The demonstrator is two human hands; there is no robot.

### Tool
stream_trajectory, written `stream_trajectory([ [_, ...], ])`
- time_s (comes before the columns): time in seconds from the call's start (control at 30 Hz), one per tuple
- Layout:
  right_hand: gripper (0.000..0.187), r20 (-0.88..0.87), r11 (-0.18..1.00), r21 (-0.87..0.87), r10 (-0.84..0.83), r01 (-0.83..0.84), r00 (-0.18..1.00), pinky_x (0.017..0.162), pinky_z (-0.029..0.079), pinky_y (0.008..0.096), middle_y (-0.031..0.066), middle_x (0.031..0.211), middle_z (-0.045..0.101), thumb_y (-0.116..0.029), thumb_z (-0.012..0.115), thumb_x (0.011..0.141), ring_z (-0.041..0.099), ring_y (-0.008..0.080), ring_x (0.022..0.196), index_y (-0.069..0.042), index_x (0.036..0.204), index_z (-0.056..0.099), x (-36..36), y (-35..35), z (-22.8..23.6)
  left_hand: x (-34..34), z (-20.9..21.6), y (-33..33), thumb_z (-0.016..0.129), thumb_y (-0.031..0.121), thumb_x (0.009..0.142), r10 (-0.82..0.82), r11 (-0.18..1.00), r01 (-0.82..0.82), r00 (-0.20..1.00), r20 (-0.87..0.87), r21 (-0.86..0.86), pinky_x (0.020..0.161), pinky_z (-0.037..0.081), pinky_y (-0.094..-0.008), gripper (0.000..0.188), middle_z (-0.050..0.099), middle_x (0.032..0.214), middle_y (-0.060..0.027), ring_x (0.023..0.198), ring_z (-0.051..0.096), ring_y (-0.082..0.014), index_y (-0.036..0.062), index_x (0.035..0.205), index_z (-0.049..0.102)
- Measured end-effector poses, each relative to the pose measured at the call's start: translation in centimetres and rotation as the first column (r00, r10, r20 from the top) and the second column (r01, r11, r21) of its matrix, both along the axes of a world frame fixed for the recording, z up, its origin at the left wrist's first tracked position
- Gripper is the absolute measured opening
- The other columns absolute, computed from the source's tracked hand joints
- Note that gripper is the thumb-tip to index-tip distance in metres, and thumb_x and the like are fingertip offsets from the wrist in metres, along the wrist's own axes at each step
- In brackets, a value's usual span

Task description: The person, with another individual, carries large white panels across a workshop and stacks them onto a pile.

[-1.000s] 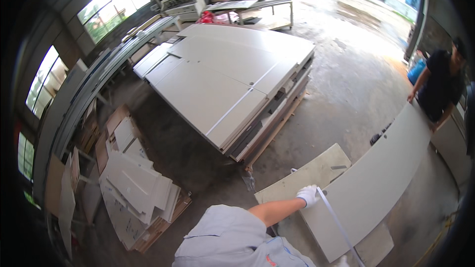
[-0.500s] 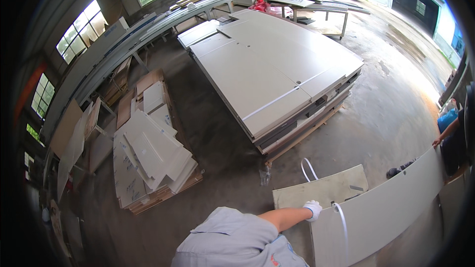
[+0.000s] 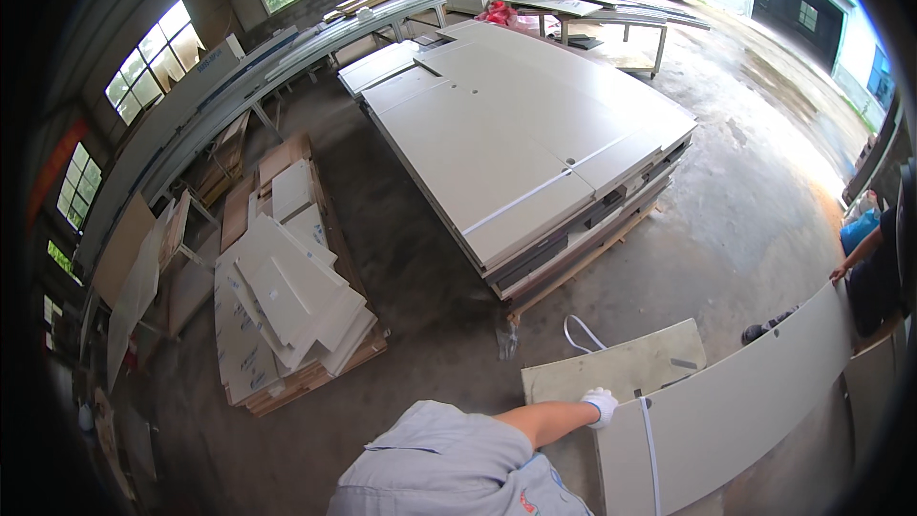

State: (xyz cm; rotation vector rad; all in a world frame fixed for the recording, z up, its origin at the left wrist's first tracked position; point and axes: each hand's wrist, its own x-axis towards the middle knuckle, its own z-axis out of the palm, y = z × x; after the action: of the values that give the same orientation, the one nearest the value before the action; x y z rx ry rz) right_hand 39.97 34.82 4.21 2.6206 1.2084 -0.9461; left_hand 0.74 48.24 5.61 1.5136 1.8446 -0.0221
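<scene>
My left hand (image 3: pixel 602 406), in a white knit glove, is closed on the upper left corner of a long grey panel (image 3: pixel 735 411) standing on edge. My right hand is not in view. A white strap (image 3: pixel 651 454) runs down the panel's face near my hand. Behind it leans a duller beige board (image 3: pixel 592 365), with a loop of white strap (image 3: pixel 578 333) rising past its top edge. At the panel's far right end, another person's hand (image 3: pixel 839 274) rests on its top edge. My gloved fingers are partly hidden.
Ahead stands a large stack of pale panels (image 3: pixel 535 124) on wooden supports. To the left lies a lower pile of odd-shaped offcuts (image 3: pixel 296 296). A long metal-framed table (image 3: pixel 287 62) runs along the windows. The other person's shoe (image 3: pixel 755 333) shows behind the panel.
The strap on the panel has gone from a raised bow to lying flatter against the face. The loop behind the board has dropped and tilted left. My left hand keeps its hold.
</scene>
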Motion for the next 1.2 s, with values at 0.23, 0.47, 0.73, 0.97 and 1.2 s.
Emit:
stream_trajectory([
  [0.23,0.067,0.012,0.999,0.041,0.008,-0.008,1.0,0.077,0.052,0.0438,0.0196,0.092,0.072,-0.059,0.066,0.085,0.067,0.031,0.086,0.007,0.094,0.071,1.1,-1.0,-2.8,0.0,-0.2,0.1,0.062,0.017,0.081,-0.048,0.998,0.048,0.999,0.002,-0.035,0.097,0.05,-0.0455,0.037,0.063,0.122,-0.0178,0.117,0.058,-0.0349,0.0102,0.116,0.069],
  [0.47,0.066,-0.02,0.997,0.077,0.03,-0.029,0.999,0.074,0.052,0.0425,0.0191,0.09,0.073,-0.057,0.068,0.085,0.067,0.03,0.082,0.008,0.093,0.073,4.1,-0.9,-8.2,-0.2,1.6,0.2,0.059,0.019,0.083,-0.055,0.998,0.055,0.998,0.005,-0.002,0.098,0.05,-0.0455,0.036,0.063,0.125,-0.0191,0.118,0.059,-0.0359,0.0096,0.116,0.07],
  [0.73,0.066,-0.012,0.993,0.114,-0.03,0.031,0.999,0.074,0.053,0.0427,0.0208,0.09,0.073,-0.055,0.073,0.082,0.067,0.0301,0.082,0.009,0.094,0.072,2.2,-1.3,-5.8,-0.6,0.6,0.0,0.062,0.027,0.083,-0.068,0.994,0.067,0.998,-0.01,-0.089,0.1,0.048,-0.0458,0.044,0.06,0.127,-0.0182,0.121,0.056,-0.0364,0.0145,0.126,0.064],
  [0.97,0.068,-0.156,0.967,0.199,-0.131,0.161,0.979,0.076,0.052,0.0416,0.0236,0.101,0.071,-0.051,0.076,0.08,0.067,0.0307,0.088,0.014,0.101,0.067,1.1,-2.2,-5.0,-0.6,2.1,0.3,0.062,0.026,0.081,-0.091,0.995,0.09,0.996,-0.025,-0.031,0.096,0.052,-0.0462,0.039,0.065,0.123,-0.0186,0.115,0.062,-0.0373,0.0123,0.116,0.07],
  [1.2,0.063,-0.14,0.957,0.204,-0.181,0.207,0.974,0.087,0.053,0.0429,0.026,0.104,0.07,-0.044,0.08,0.069,0.068,0.0392,0.098,0.007,0.105,0.07,-4.2,-0.1,3.2,-3.0,-2.5,0.3,0.067,0.042,0.075,-0.158,0.987,0.158,0.987,-0.008,0.004,0.095,0.052,-0.0424,0.05,0.068,0.115,-0.0187,0.109,0.065,-0.0357,0.0119,0.114,0.07],
])
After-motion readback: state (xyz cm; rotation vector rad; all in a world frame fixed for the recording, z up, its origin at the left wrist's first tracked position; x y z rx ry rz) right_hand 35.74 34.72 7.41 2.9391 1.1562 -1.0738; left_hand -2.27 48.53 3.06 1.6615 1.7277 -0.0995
